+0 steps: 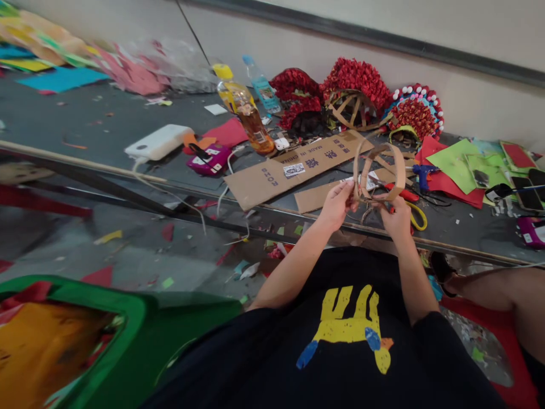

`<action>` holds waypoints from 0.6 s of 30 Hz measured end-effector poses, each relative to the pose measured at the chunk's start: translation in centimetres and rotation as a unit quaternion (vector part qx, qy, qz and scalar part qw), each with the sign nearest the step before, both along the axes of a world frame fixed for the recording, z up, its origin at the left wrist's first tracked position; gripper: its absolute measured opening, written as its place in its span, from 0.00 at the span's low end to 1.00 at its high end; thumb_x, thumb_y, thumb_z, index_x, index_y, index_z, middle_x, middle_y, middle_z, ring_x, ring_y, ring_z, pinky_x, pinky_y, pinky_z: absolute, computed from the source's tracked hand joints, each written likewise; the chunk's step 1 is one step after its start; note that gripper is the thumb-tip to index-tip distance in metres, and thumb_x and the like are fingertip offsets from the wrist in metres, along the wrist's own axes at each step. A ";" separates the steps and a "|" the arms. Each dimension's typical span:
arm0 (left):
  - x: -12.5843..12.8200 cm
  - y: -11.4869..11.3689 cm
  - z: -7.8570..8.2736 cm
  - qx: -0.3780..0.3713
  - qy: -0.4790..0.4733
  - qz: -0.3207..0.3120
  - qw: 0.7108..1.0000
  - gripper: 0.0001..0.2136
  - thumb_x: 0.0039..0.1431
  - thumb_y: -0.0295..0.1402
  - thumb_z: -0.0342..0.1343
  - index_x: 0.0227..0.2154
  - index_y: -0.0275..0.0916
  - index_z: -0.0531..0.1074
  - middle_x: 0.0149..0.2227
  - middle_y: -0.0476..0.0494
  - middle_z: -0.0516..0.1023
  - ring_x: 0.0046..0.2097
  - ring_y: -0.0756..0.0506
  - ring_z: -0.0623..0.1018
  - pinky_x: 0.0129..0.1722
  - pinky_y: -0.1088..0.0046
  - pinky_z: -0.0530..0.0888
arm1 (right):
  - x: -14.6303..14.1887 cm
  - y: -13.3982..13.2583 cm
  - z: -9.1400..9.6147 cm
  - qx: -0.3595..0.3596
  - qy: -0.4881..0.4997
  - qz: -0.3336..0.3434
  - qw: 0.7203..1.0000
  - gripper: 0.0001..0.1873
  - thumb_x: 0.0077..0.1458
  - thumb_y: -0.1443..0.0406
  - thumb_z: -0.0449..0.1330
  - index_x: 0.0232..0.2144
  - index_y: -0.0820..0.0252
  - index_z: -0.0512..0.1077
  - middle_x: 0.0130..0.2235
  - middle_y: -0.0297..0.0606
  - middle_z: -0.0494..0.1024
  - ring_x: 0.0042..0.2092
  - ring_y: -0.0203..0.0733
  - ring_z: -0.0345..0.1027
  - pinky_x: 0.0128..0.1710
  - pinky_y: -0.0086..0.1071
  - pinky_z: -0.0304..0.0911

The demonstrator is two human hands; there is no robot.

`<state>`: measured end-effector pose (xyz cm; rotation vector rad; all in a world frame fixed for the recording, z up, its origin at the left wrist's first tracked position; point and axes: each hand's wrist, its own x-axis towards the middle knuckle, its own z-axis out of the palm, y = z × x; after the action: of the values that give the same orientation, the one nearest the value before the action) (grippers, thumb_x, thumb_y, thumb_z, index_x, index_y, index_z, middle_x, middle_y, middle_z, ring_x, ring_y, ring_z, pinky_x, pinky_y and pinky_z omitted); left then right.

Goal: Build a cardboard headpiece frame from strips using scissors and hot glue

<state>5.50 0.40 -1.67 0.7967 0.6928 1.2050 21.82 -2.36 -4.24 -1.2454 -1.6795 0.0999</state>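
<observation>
Between my two hands is a small frame of bent cardboard strips, its loops standing up above the desk edge. My left hand pinches its lower left side. On its lower right side, my right hand is closed around the base. Just behind lies a printed piece of cardboard, with a narrower cardboard piece in front of it. Close to my right hand are a yellow scissor-like handle, a red handle and a blue glue gun.
Along the wall stand red ruffled headpieces, a tea bottle and a water bottle. Coloured paper lies right. A white power bank trails a cable. A green bin stands lower left; another person's leg is at right.
</observation>
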 end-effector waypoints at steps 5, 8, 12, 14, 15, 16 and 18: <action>-0.5 -0.1 0.0 0.027 -0.002 0.060 0.998 0.12 0.53 0.42 0.61 0.33 0.39 0.72 0.28 0.51 0.74 0.25 0.55 0.72 0.20 0.81 0.63 | -0.4 -0.3 -0.7 0.028 0.033 -0.023 0.999 0.07 0.52 0.59 0.63 0.34 0.55 0.77 0.34 0.38 0.82 0.39 0.46 0.75 0.41 0.39 0.68; 0.0 -1.4 -0.1 0.039 0.018 0.067 0.997 0.08 0.52 0.36 0.63 0.32 0.38 0.73 0.31 0.50 0.75 0.27 0.54 0.72 0.24 0.81 0.65 | -1.3 -0.6 -1.2 0.062 0.055 -0.052 0.995 0.08 0.53 0.59 0.63 0.33 0.55 0.76 0.33 0.38 0.81 0.37 0.44 0.75 0.40 0.38 0.69; 1.4 -3.1 -0.7 0.046 0.041 0.056 0.997 0.09 0.47 0.28 0.66 0.32 0.38 0.74 0.31 0.49 0.76 0.32 0.53 0.74 0.31 0.82 0.67 | -2.9 -0.8 -2.0 0.089 0.067 -0.088 0.990 0.08 0.54 0.58 0.61 0.32 0.55 0.76 0.32 0.39 0.80 0.37 0.44 0.74 0.39 0.37 0.70; 1.8 -3.3 -1.0 0.047 0.036 0.058 0.997 0.09 0.47 0.29 0.66 0.33 0.38 0.74 0.33 0.48 0.77 0.33 0.52 0.75 0.34 0.81 0.68 | -3.4 -0.8 -2.4 0.095 0.059 -0.068 0.991 0.08 0.56 0.59 0.59 0.34 0.54 0.76 0.35 0.40 0.80 0.40 0.45 0.74 0.42 0.38 0.70; 1.9 -3.1 -1.2 0.046 0.035 0.062 0.996 0.09 0.48 0.30 0.66 0.33 0.38 0.74 0.33 0.48 0.78 0.33 0.52 0.75 0.34 0.80 0.68 | -3.6 -0.7 -2.5 0.093 0.050 -0.048 0.993 0.08 0.57 0.61 0.58 0.35 0.54 0.76 0.36 0.40 0.80 0.42 0.44 0.74 0.44 0.39 0.70; 1.8 -2.8 -1.3 0.046 0.040 0.068 0.996 0.09 0.48 0.32 0.65 0.33 0.38 0.74 0.33 0.48 0.78 0.33 0.51 0.75 0.33 0.80 0.69 | -3.6 -0.7 -2.5 0.086 0.037 -0.024 0.995 0.09 0.58 0.62 0.57 0.38 0.54 0.76 0.39 0.41 0.80 0.45 0.44 0.73 0.47 0.39 0.70; 1.4 -2.0 -1.4 0.059 0.071 0.077 0.993 0.11 0.49 0.36 0.65 0.34 0.37 0.74 0.34 0.46 0.78 0.34 0.51 0.76 0.32 0.80 0.70 | -3.3 -0.6 -2.5 0.063 0.003 0.025 0.998 0.13 0.58 0.63 0.56 0.45 0.54 0.74 0.46 0.42 0.78 0.50 0.43 0.71 0.51 0.40 0.68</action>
<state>6.88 -1.57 -3.11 0.9470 0.8171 1.3480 18.47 -3.00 -6.70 -1.1081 -1.6855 0.0291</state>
